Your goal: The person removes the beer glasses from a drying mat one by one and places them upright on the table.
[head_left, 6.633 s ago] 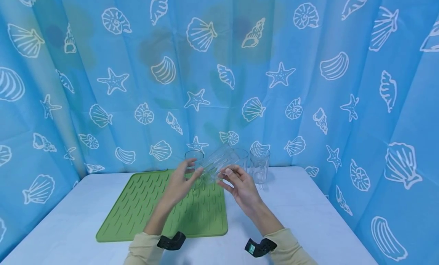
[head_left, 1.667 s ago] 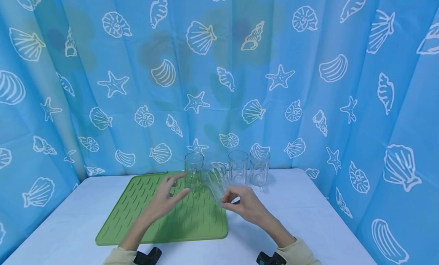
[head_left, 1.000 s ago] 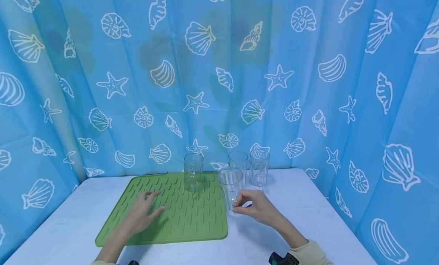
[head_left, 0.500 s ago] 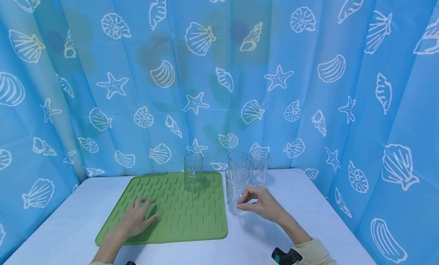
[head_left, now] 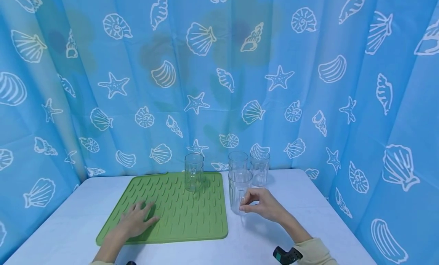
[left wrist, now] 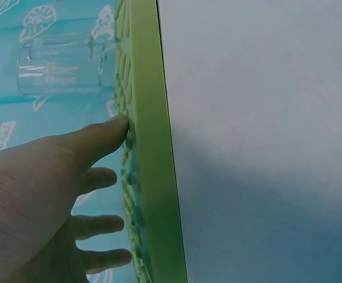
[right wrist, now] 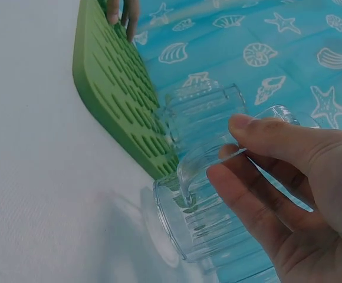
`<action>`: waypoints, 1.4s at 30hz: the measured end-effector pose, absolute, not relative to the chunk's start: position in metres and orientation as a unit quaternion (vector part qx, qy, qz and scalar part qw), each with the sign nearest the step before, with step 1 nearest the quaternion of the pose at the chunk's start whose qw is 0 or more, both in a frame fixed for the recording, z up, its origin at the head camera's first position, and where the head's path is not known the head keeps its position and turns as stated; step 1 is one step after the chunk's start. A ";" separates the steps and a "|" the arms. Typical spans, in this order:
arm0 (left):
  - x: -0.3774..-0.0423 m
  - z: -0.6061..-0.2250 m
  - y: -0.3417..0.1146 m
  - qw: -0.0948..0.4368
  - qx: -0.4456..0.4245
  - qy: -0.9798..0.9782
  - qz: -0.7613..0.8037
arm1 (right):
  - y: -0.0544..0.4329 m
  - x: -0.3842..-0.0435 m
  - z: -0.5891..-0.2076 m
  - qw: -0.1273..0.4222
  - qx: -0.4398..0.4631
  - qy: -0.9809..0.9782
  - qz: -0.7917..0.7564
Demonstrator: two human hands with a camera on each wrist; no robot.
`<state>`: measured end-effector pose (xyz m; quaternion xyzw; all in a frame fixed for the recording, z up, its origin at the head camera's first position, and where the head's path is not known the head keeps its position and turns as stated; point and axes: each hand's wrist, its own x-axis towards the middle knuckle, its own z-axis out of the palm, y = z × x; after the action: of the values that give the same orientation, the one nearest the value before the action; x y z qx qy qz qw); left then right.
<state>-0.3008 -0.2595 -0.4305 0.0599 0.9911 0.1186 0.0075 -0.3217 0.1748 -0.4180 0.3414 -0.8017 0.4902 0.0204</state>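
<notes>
A clear glass mug [head_left: 236, 189] stands upright on the white table, just right of the green drying mat [head_left: 178, 223]. My right hand [head_left: 262, 206] pinches its handle between thumb and fingers; in the right wrist view the thumb lies over the curved handle [right wrist: 197, 162]. My left hand [head_left: 135, 221] is over the left part of the mat, palm down and fingers spread, its thumb tip at the mat's surface in the left wrist view. It holds nothing. Another glass mug [head_left: 193, 173] stands on the back right part of the mat.
Two more clear glass mugs, one directly behind the pinched mug [head_left: 238, 158] and a right-hand one [head_left: 259, 170], stand close together on the table. A blue shell-print curtain [head_left: 219, 86] hangs behind the table [head_left: 291, 204] and along both sides.
The mug was tilted in the air over the mat between both hands. My right hand has brought it right and down, upright onto the table. My left hand has drawn back leftward, low over the mat.
</notes>
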 end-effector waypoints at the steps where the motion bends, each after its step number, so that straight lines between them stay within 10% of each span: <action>1: -0.301 -0.430 -0.259 0.009 0.061 0.991 0.117 | 0.175 -0.322 -0.419 0.019 0.340 -0.802 0.491; 42: -0.303 -0.430 -0.261 0.062 0.044 0.990 0.118 | 0.184 -0.325 -0.422 -0.013 0.297 -0.844 0.447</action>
<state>-0.3028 -0.2608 -0.4301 0.0438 0.9901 0.1178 0.0618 -0.3252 0.1845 -0.4218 0.2967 -0.8438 0.4471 -0.0128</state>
